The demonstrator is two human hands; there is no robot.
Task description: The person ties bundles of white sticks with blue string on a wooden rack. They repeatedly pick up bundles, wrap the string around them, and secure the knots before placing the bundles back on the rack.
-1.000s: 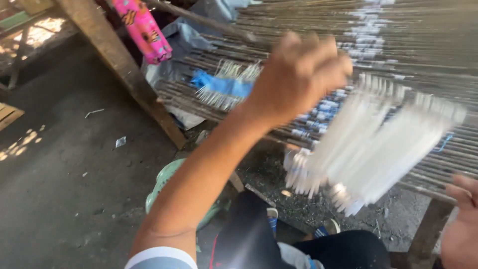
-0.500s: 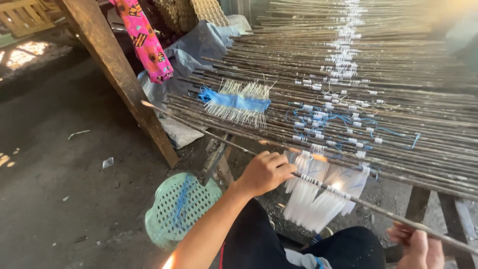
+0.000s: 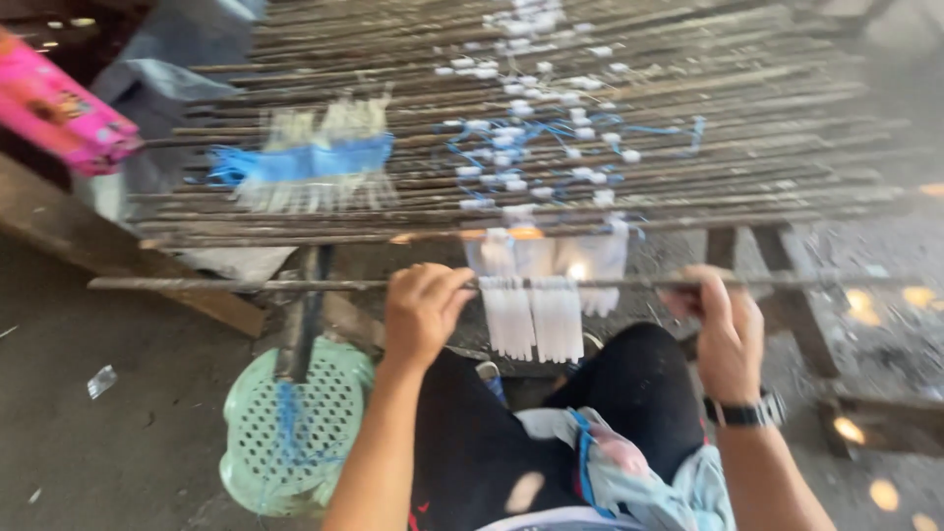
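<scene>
A long thin rod (image 3: 295, 283) is gripped near its middle by the left hand (image 3: 421, 313) and the right hand (image 3: 726, 332), both closed around it. Its long axis lies left to right in front of the rack of stacked rods (image 3: 551, 147), with white strips (image 3: 536, 317) hung between the hands, nearer the left

A wide rack of long thin rods (image 3: 688, 108) fills the upper part of the view, resting on a wooden trestle (image 3: 787, 295). A blue band with pale fringe (image 3: 315, 162) lies near the rack's left end, small white pieces (image 3: 531, 128) at its middle. A green perforated stool (image 3: 295, 423) stands on the floor (image 3: 88, 442) below the left end; a pink package (image 3: 59, 113) hangs upper left.
</scene>
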